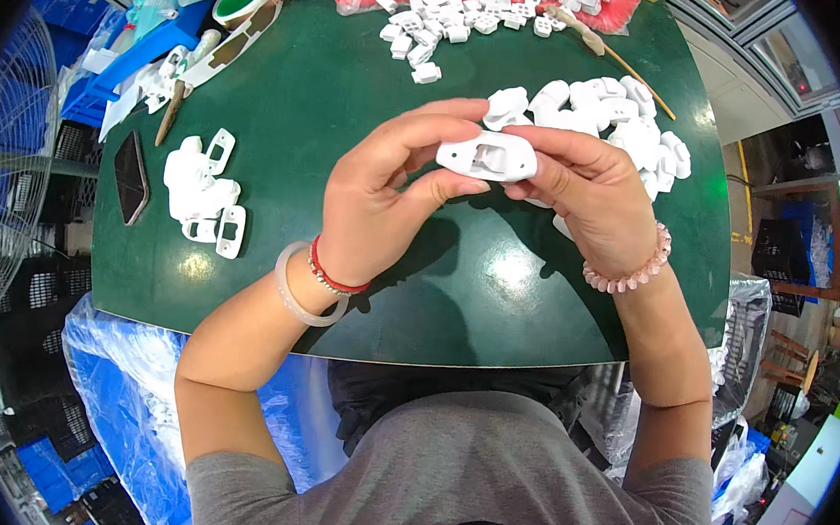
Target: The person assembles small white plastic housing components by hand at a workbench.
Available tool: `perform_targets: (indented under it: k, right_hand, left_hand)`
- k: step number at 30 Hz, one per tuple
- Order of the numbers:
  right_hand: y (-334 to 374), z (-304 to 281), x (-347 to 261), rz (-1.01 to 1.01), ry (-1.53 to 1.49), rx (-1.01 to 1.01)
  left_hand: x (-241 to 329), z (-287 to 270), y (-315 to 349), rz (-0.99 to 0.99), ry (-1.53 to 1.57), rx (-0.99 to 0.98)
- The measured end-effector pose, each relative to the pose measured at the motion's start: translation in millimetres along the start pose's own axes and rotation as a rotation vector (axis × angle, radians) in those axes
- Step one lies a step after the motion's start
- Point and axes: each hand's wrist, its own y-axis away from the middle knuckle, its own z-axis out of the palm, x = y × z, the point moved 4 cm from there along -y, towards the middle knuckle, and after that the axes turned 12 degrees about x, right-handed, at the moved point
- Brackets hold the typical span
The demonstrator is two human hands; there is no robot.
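Both my hands hold one white oval plastic housing (519,159) above the green table, its rectangular opening facing me. My left hand (395,167) pinches its left end between thumb and fingers. The right end is gripped by the thumb and fingers of my right hand (594,182). A white piece shows inside the opening; its shape is hard to make out. Just beyond my right hand lies a heap of rounded white plastic parts (637,136). To the left is a smaller pile of white housings (199,186), some with open frames.
A red tray (617,16) and the table before it carry many small white blocks (454,18). A wooden stick (642,78) lies at the back right. On the left are a phone (131,179), a brush-like stick (170,115), a green-lined tape roll (242,0) and a blue bin (161,45).
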Motion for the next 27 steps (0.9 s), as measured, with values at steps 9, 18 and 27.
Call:
perform_targets:
  k: [9, 18, 27]
  right_hand:
    - [-1, -4, -9, -0.114, 0.233, 0.007]
    - [-1, 1, -1, -0.105, 0.075, 0.006]
    - [-5, -5, 0, -0.11, 0.095, -0.021]
  left_hand:
    - [-5, -1, 1, -0.22, -0.177, -0.047]
    - [-6, 1, 2, -0.317, -0.022, 0.01]
    - [-13, -3, 1, -0.537, 0.151, 0.064]
